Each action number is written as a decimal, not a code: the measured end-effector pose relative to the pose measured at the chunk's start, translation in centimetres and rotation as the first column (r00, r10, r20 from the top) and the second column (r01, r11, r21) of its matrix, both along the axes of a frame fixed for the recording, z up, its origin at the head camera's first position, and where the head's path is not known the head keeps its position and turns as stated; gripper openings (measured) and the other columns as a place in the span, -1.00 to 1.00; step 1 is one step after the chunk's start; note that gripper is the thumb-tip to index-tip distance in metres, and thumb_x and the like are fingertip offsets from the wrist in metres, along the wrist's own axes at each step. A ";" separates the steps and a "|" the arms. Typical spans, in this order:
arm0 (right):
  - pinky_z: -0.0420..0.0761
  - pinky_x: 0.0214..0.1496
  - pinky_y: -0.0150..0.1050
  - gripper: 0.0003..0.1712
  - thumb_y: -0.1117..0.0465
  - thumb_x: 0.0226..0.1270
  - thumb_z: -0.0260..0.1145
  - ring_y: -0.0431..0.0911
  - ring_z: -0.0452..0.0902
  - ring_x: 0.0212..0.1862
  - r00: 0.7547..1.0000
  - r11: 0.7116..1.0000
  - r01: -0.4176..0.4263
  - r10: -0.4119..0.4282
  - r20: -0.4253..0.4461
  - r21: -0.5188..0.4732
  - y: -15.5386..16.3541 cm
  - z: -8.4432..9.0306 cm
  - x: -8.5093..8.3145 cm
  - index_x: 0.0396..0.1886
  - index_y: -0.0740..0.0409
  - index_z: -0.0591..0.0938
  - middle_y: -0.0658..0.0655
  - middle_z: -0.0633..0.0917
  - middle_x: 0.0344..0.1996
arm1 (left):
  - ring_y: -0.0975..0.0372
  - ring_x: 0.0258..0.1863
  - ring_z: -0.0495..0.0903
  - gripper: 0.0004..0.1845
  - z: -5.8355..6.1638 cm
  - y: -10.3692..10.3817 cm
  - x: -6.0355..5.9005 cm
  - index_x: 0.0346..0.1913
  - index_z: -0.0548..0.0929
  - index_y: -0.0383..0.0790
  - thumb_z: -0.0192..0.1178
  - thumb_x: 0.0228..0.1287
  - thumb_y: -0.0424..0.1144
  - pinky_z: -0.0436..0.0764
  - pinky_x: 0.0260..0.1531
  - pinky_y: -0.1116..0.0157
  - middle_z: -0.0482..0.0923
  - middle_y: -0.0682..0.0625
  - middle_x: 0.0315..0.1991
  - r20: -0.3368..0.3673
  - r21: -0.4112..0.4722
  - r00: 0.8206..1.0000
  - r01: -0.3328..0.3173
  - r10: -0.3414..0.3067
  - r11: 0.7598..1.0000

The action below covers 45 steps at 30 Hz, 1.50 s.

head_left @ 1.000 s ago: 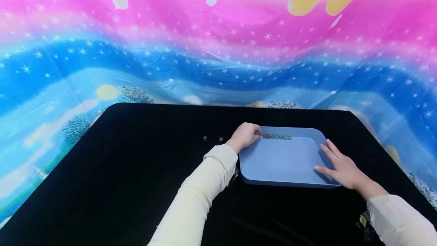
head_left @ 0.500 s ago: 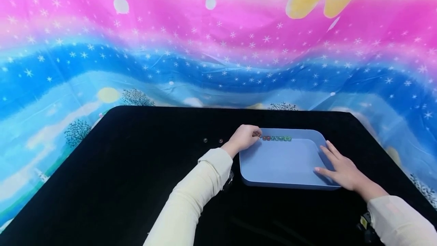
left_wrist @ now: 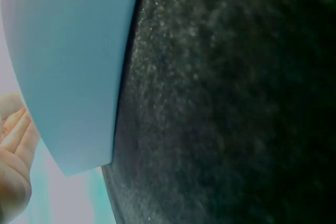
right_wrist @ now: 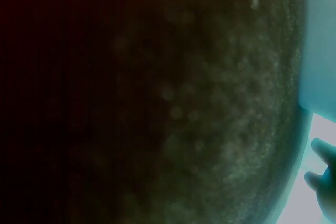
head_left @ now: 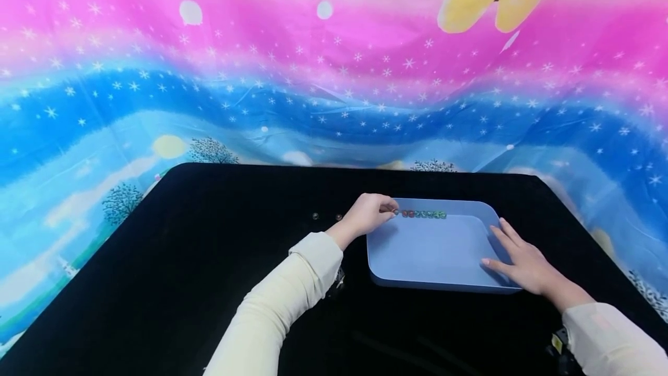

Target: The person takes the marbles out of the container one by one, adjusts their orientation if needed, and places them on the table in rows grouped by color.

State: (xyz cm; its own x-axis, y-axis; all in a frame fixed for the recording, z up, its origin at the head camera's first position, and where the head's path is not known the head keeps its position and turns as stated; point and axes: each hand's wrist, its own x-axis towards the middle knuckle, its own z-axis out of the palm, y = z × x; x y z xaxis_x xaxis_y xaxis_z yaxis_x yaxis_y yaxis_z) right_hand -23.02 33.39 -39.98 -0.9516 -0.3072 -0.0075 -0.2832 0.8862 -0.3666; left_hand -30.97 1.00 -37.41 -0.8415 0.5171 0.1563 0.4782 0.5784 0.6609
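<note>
At the tray's point(head_left: 433, 248) far wall, on the black table point(head_left: 209, 260): a row of small beads point(head_left: 424, 214), red ones at the left end and green ones to the right, lined up tight against the wall. Left hand point(head_left: 369, 212) at the tray's far left corner, fingers curled in a narrow pinch at the row's left end, seemingly on one more bead, though too small to tell for sure. Right hand point(head_left: 522, 260) flat on the tray's near right rim, fingers straight and spread, holding nothing, only pressing the tray steady. Two more beads point(head_left: 326, 216) loose on the table, near the left wrist and outside the tray. To do this step well, in judgement: lower the pinch until the bead touches the tray floor, just beside the last red one, before letting go; no dropping from above, since round beads probably roll and could knock the row apart. Open the fingers slowly and lift straight up, clear of the neighbours. Keep the right palm firm so the tray neither slides nor tips. Wrist views close and blurred: only tray wall, table and a bit of hand.
</note>
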 end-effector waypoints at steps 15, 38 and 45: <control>0.02 -0.04 0.32 -0.05 -0.15 0.16 0.09 0.39 -0.18 0.18 1.000 1.000 -0.003 0.003 -0.001 0.002 0.2 -0.3 -0.2 0.29 0.36 -0.07 0.29 -0.32 0.29 | 0.46 -0.28 0.50 -0.77 0.6 -1.9 1.8 -0.12 0.59 -0.22 0.11 0.16 -0.27 0.45 -0.32 0.56 0.56 0.12 -0.24 -0.002 0.038 0.999 0.047 -0.047 0.998; 0.02 -0.04 0.32 -0.06 -0.14 0.17 0.09 0.40 -0.18 0.17 1.000 1.000 -0.001 0.001 -0.004 0.001 0.2 0.0 -0.1 0.29 0.38 -0.07 0.30 -0.32 0.28 | 0.41 -0.28 0.52 -0.80 0.1 -4.7 3.4 -0.17 0.60 -0.26 0.12 0.14 -0.29 0.46 -0.29 0.53 0.56 0.06 -0.26 -0.047 0.082 0.996 0.079 -0.076 0.993; 0.02 -0.04 0.31 -0.06 -0.14 0.17 0.09 0.40 -0.18 0.17 1.000 1.000 -0.003 0.003 -0.004 0.003 0.3 0.1 -0.1 0.28 0.38 -0.06 0.30 -0.31 0.28 | 0.38 -0.28 0.53 -0.81 -0.2 -5.6 3.6 -0.18 0.60 -0.27 0.14 0.13 -0.31 0.46 -0.29 0.52 0.56 0.06 -0.27 -0.062 0.066 0.996 0.073 -0.069 0.995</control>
State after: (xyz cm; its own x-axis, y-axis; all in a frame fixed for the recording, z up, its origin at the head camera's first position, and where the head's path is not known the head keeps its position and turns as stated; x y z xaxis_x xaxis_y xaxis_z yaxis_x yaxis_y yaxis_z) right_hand -23.10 33.65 -39.93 -0.9508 -0.3097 -0.0049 -0.2868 0.8865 -0.3631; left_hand -27.41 -4.56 -37.56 -0.7912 0.5615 0.2423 0.5564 0.4964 0.6664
